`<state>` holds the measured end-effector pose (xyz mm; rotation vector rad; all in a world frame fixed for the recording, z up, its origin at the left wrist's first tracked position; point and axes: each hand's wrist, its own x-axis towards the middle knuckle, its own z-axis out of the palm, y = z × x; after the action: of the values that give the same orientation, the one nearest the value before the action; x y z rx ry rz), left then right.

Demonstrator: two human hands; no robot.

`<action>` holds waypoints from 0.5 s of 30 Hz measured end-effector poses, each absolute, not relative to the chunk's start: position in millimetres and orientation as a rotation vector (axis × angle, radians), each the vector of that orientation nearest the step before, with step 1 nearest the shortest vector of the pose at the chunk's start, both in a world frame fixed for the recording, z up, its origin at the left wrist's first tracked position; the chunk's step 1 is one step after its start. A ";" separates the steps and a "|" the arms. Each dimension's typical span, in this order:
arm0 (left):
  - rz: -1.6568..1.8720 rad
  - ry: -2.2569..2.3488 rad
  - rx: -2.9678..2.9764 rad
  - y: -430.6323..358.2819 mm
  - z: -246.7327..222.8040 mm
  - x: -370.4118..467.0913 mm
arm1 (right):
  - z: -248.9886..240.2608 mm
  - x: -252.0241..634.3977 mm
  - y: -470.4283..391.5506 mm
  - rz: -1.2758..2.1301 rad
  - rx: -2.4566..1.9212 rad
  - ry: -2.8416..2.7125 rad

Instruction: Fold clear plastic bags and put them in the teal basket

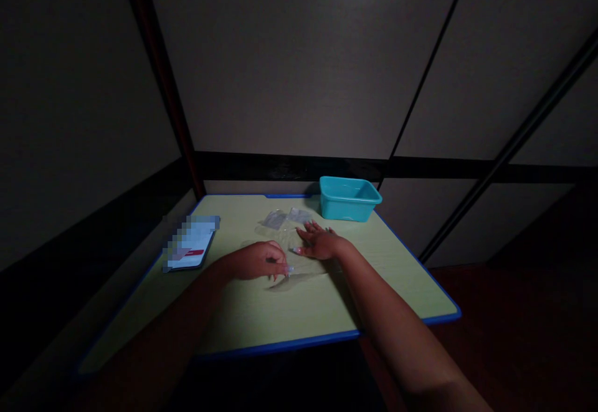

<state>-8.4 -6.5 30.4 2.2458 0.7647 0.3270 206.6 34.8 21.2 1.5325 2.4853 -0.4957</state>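
My left hand (pixel 262 260) is closed, with thumb and fingers pinched on the near edge of a clear plastic bag (pixel 299 280). The bag is thin and see-through, so its full outline is hard to make out. Spread fingers of my right hand (pixel 322 244) lie flat on the plastic, just right of and beyond the left one. Past both hands, greyish folded pieces of clear plastic (pixel 275 219) rest on the table; whether they belong to the same bag I cannot tell.
The pale yellow-green table (pixel 261 318) has a blue edge. A turquoise plastic basket (pixel 350 210) stands at its back right corner. On the left lies a phone (pixel 196 253) with a lit, partly blurred screen. Panelled walls (pixel 289 75) rise behind and to the left.
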 end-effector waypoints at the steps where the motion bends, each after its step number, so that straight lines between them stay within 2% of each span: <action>1: 0.334 0.802 2.236 -6.7 29.6 -7.1 | 21.5 206.1 34.2 -0.501 1.534 2.487; 10: 0.712 1.097 2.452 -0.8 14.5 -2.0 | 36.5 211.3 27.4 -0.477 1.584 2.495; 15: 0.520 1.315 2.553 -0.7 7.3 -4.4 | 43.5 213.8 24.0 -0.517 1.497 2.464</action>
<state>-4.4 -0.7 7.3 2.5527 1.3147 0.5195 213.8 24.0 43.5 1.4969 2.4641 -0.5168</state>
